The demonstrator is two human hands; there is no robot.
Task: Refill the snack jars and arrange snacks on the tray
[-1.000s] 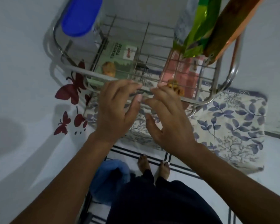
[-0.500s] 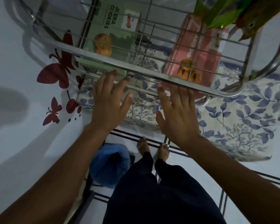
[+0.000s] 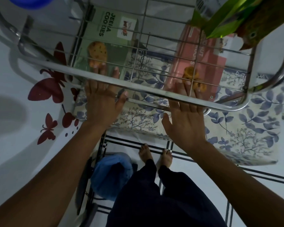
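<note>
Both cookie boxes (image 3: 105, 46) at the fingertips (image 3: 103, 66) (under rack (image 3: 138, 86)).

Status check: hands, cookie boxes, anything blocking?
Both hands open: left hand under green cookie box, right hand under pink box. Wire rack bars between.

A green cookie box (image 3: 105, 40) printed with dark lettering and a tan cookie is seen at the fingertips of the left hand (image 3: 102, 102). A pink box (image 3: 202, 63) with an orange-brown cookie picture is seen at the fingertips of the right hand (image 3: 185, 122). Both are framed by a silver wire rack (image 3: 138, 86). A cream cloth (image 3: 236, 131) patterned with blue leaves is spread beneath the hands. Dark red butterflies (image 3: 47, 89) are shown on the white wall left of the left hand. A yellow-green packet (image 3: 223, 18) is seen above the right hand.
</note>
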